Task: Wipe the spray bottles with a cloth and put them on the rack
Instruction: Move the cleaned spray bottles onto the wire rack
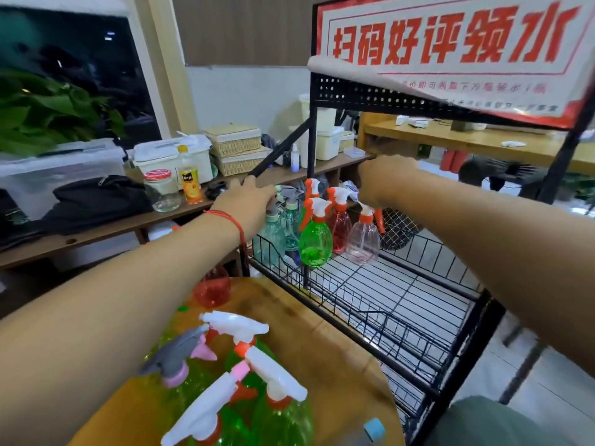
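Observation:
A black wire rack stands in front of me, and a row of spray bottles sits on its shelf. They are two teal ones, a green one, a red one and a clear one. My left hand grips the grey spray head of the nearest teal bottle. My right hand hangs over the clear bottle, its fingers curled down onto the white spray head. On the round wooden table below stand a red bottle and several green ones. I see no cloth.
A red-and-white sign hangs over the rack's top shelf. A long wooden bench to the left holds a black bag, a glass jar, a juice bottle, plastic boxes and wicker baskets. A wooden desk lies behind the rack.

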Available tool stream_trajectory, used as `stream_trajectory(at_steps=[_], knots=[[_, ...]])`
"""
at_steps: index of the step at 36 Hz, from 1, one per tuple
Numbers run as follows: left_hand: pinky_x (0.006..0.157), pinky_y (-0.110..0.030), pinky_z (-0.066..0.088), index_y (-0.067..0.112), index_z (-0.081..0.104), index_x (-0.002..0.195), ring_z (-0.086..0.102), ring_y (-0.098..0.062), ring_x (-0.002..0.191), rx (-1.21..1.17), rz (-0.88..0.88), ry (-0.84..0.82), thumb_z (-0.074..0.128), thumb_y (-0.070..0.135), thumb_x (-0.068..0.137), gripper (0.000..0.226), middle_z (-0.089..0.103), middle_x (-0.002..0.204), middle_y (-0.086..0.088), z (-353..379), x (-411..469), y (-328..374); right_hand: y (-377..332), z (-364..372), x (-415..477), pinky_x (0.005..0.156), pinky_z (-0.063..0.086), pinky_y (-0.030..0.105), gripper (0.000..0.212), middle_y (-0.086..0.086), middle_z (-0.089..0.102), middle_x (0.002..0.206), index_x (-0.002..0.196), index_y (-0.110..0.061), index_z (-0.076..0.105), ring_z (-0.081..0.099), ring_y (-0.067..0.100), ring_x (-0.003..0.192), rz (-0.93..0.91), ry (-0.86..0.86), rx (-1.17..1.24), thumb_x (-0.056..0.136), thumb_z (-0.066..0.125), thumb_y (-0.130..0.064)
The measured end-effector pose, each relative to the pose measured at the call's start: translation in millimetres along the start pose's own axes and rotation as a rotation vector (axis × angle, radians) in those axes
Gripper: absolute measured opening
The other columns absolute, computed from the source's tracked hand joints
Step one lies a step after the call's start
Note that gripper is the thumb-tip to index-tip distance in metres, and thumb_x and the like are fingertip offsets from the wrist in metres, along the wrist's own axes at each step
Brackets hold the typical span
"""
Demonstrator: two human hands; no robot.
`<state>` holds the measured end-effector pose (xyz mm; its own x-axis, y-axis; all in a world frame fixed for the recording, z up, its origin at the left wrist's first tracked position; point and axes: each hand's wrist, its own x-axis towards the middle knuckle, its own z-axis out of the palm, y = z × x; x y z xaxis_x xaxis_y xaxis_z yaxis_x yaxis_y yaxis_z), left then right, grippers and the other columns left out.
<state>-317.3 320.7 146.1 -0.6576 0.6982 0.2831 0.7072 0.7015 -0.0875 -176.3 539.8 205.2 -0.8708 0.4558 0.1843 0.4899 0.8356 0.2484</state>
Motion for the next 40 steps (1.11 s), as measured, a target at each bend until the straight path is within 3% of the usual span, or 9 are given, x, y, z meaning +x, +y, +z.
stream_trajectory(at_steps=[4, 9, 12, 16, 20, 25, 29, 36, 40], knots=[[0.081, -0.044, 0.048, 0.028, 0.056, 0.109, 0.051, -0.032, 0.108, 0.005, 0.074, -0.061, 0.051, 0.015, 0.104, 0.015, 0.051, 0.113, -0.006, -27, -29, -6, -19, -17, -24, 0.071, 0.054, 0.035, 0.027, 0.003, 0.068, 0.095, 0.111, -0.018, 0.069, 0.066, 0.026, 0.084, -0.169, -0.006, 0.052, 0.096, 0.062, -0.040], [0.076, -0.033, 0.047, 0.031, 0.063, 0.105, 0.060, -0.022, 0.091, -0.013, 0.135, -0.252, 0.058, 0.035, 0.106, 0.007, 0.066, 0.103, 0.003, -53, -78, -10, -48, -24, -64, 0.079, 0.066, 0.042, 0.011, -0.003, 0.080, 0.087, 0.097, -0.031, 0.075, 0.079, 0.018, 0.076, -0.371, -0.351, 0.384, 0.093, 0.071, -0.040], [0.071, -0.028, 0.044, 0.031, 0.067, 0.104, 0.062, -0.013, 0.087, -0.097, 0.159, -0.383, 0.058, 0.039, 0.107, 0.013, 0.073, 0.101, 0.007, -58, -104, -11, -66, -34, -100, 0.073, 0.065, 0.034, 0.008, -0.004, 0.079, 0.094, 0.097, -0.027, 0.079, 0.080, 0.015, 0.081, -0.492, -0.541, 0.540, 0.096, 0.071, -0.029], [0.095, -0.027, 0.052, 0.027, 0.074, 0.123, 0.067, -0.012, 0.107, -0.181, 0.165, -0.559, 0.063, 0.030, 0.105, 0.022, 0.074, 0.117, 0.009, -62, -135, -8, -87, -37, -145, 0.072, 0.061, 0.030, 0.016, -0.002, 0.076, 0.098, 0.106, -0.028, 0.077, 0.074, 0.015, 0.088, -0.604, -0.725, 0.496, 0.094, 0.076, -0.038], [0.098, -0.030, 0.052, 0.024, 0.072, 0.127, 0.065, -0.015, 0.107, -0.155, 0.179, -0.562, 0.060, 0.029, 0.104, 0.026, 0.074, 0.121, 0.004, -58, -155, -5, -108, -26, -175, 0.088, 0.061, 0.039, 0.053, -0.014, 0.063, 0.104, 0.129, -0.030, 0.065, 0.067, 0.015, 0.098, -0.709, -0.601, 0.296, 0.086, 0.080, -0.057], [0.095, -0.036, 0.055, 0.028, 0.073, 0.120, 0.067, -0.015, 0.103, -0.175, 0.215, -0.528, 0.061, 0.035, 0.104, 0.022, 0.074, 0.114, 0.007, -60, -165, 1, -122, -10, -194, 0.062, 0.041, 0.030, 0.029, -0.002, 0.061, 0.085, 0.103, -0.014, 0.069, 0.056, 0.019, 0.075, -0.744, -0.402, 0.293, 0.094, 0.075, -0.041], [0.083, -0.033, 0.055, 0.029, 0.071, 0.119, 0.068, -0.017, 0.095, -0.116, 0.235, -0.556, 0.068, 0.030, 0.095, 0.024, 0.074, 0.106, 0.004, -59, -175, 5, -115, -10, -196, 0.071, 0.049, 0.037, 0.022, 0.008, 0.068, 0.093, 0.103, -0.010, 0.070, 0.063, 0.028, 0.084, -0.733, -0.348, 0.281, 0.094, 0.072, -0.030], [0.087, -0.040, 0.056, 0.020, 0.068, 0.108, 0.065, -0.025, 0.100, -0.066, 0.203, -0.380, 0.058, 0.017, 0.103, 0.012, 0.070, 0.106, -0.004, -65, -163, 5, -55, -42, -166, 0.074, 0.061, 0.045, 0.003, 0.010, 0.074, 0.094, 0.099, -0.024, 0.070, 0.071, 0.023, 0.078, -0.612, -0.423, 0.368, 0.099, 0.067, -0.025], [0.069, -0.031, 0.049, 0.022, 0.070, 0.104, 0.065, -0.022, 0.086, -0.168, 0.154, -0.191, 0.065, 0.030, 0.102, 0.009, 0.069, 0.095, -0.001, -97, -142, 12, -5, -77, -145, 0.066, 0.058, 0.029, 0.010, 0.003, 0.072, 0.094, 0.097, -0.028, 0.066, 0.072, 0.020, 0.080, -0.512, -0.355, 0.345, 0.103, 0.063, -0.021]])
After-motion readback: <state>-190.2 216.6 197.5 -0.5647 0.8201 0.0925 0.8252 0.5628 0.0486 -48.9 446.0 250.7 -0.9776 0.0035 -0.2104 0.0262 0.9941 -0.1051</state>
